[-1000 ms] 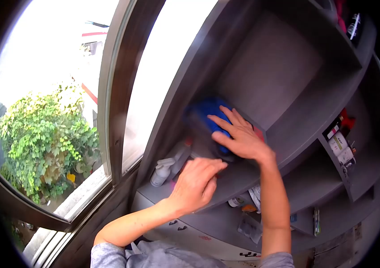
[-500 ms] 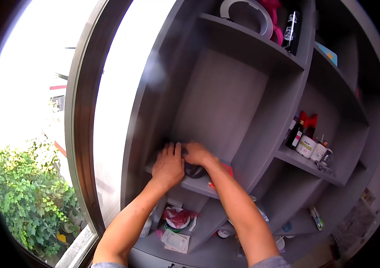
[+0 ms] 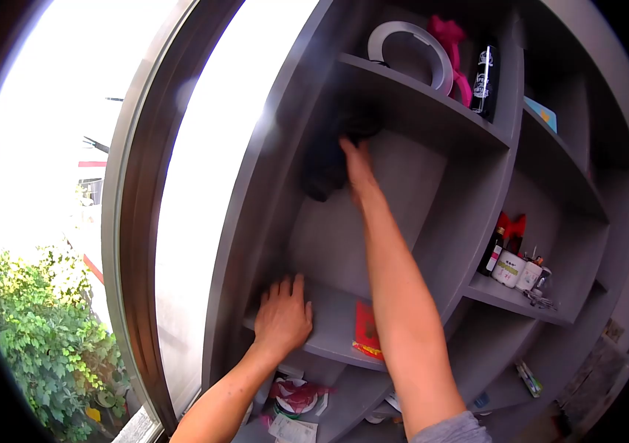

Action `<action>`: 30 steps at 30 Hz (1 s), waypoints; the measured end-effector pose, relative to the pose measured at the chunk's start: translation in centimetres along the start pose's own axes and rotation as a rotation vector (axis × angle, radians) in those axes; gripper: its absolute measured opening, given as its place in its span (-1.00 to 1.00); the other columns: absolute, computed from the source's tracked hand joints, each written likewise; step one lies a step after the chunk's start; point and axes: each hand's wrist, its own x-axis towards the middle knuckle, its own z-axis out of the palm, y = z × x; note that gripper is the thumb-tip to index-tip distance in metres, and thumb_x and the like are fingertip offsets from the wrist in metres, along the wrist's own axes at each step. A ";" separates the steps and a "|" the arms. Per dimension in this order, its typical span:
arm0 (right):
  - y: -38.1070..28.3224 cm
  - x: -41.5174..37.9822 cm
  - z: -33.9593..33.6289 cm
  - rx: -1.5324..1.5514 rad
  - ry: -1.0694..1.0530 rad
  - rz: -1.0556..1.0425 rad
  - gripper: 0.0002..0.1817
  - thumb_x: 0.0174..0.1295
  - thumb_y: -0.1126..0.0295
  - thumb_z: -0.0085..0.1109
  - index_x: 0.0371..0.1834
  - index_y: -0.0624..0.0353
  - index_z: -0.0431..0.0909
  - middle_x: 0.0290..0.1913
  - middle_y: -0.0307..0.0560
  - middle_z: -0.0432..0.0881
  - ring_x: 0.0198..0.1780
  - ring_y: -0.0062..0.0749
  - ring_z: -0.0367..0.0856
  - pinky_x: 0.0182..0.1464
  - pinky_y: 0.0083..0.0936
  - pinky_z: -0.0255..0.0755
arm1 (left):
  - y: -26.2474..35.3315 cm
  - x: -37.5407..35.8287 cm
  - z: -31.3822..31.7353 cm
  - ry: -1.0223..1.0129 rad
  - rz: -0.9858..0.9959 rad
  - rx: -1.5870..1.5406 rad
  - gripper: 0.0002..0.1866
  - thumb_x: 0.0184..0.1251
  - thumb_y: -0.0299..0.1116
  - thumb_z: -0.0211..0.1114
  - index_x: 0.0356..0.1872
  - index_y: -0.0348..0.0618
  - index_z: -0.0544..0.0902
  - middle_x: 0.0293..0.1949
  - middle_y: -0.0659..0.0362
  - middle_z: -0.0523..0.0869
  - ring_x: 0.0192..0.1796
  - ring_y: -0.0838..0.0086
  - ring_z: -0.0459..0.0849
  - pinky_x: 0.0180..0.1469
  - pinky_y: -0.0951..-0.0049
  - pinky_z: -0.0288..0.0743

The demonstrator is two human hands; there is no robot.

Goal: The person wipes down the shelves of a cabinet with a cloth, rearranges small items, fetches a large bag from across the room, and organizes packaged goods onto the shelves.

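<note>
My right hand point(image 3: 359, 168) is raised in the upper part of a grey shelf compartment, closed on a dark black object point(image 3: 327, 166). That object is blurred against the shadowed side, and its exact kind cannot be made out. Lower down, my left hand point(image 3: 283, 316) lies flat on the compartment's shelf board point(image 3: 329, 325), fingers spread and holding nothing. To its right on the same board is a red packet point(image 3: 365, 328) with a yellow edge, partly behind my right forearm.
Overhead stand a white ring point(image 3: 443, 70), a pink item point(image 3: 447, 33) and a black can point(image 3: 483, 81). Bottles and white cups point(image 3: 508, 269) fill a compartment at right. Below lie papers point(image 3: 292, 428) and a dark red plastic bag point(image 3: 301, 397). A window frame point(image 3: 133, 221) borders the left.
My right hand has lifted the black object from the shelf board up toward the top of the compartment. My left hand has stayed low, now apart from it. The red packet shows more fully.
</note>
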 end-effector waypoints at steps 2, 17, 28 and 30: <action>4.3 1.6 4.5 -0.014 0.004 0.013 -0.30 0.44 0.06 -0.06 0.50 0.28 0.10 0.51 0.16 0.15 0.53 -0.12 0.10 0.50 -0.33 0.01 | -0.2 0.0 0.2 0.047 0.019 0.012 -0.39 0.31 -0.26 0.20 0.34 -0.34 0.33 0.27 -0.18 0.46 0.32 0.01 0.41 0.35 0.09 0.28; -15.5 -8.3 0.4 -1.102 0.430 -1.172 -0.51 0.06 0.51 0.24 0.13 -0.06 0.57 0.37 -0.08 0.35 0.30 0.10 0.32 0.17 -0.06 0.32 | -0.1 -0.4 0.5 0.024 0.012 0.022 -0.37 0.27 -0.29 0.25 0.33 -0.33 0.33 0.31 -0.18 0.39 0.42 -0.05 0.25 0.45 0.03 0.16; -19.0 -12.6 -11.3 -1.431 0.298 -1.087 -0.67 0.00 0.47 0.28 -0.10 -0.01 0.71 0.21 -0.22 0.54 0.18 -0.12 0.45 0.01 -0.16 0.35 | 1.3 1.5 -1.1 0.109 0.085 -0.226 -0.48 0.32 -0.38 0.19 0.28 -0.34 0.39 0.29 -0.23 0.41 0.40 -0.11 0.30 0.42 0.04 0.19; -19.7 -13.3 -13.6 -1.477 0.375 -1.078 -0.70 0.01 0.47 0.27 -0.13 -0.01 0.72 0.21 -0.23 0.56 0.19 -0.12 0.46 0.01 -0.15 0.33 | 4.3 3.5 -3.0 0.267 0.223 -0.330 -0.52 0.33 -0.42 0.16 0.27 -0.34 0.40 0.24 -0.22 0.47 0.34 -0.09 0.38 0.39 0.05 0.22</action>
